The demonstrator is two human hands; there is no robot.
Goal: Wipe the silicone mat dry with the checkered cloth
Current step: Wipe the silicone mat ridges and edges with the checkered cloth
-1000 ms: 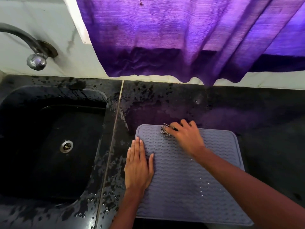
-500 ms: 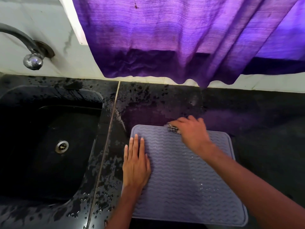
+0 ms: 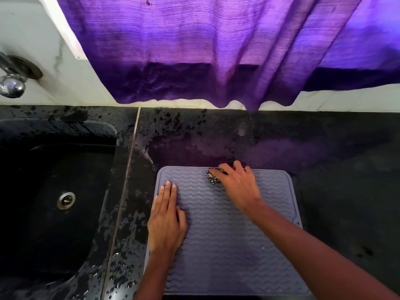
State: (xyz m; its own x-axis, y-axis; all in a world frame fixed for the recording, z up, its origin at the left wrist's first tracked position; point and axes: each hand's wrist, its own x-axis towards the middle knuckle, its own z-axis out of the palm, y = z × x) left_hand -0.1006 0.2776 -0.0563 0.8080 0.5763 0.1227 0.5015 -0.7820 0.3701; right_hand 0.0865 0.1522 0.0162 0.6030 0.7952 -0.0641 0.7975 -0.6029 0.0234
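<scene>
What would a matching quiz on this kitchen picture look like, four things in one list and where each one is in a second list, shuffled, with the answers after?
Column one
1. checkered cloth
2. left hand
3. purple curtain
4. drain

Column two
A. in the bottom of the black sink
B. flat on the left edge of the silicone mat
C. hanging above the back of the counter
D. bunched under the right hand, near the mat's far edge

Pairs: 1-D, 2-B, 3-C, 4-A
</scene>
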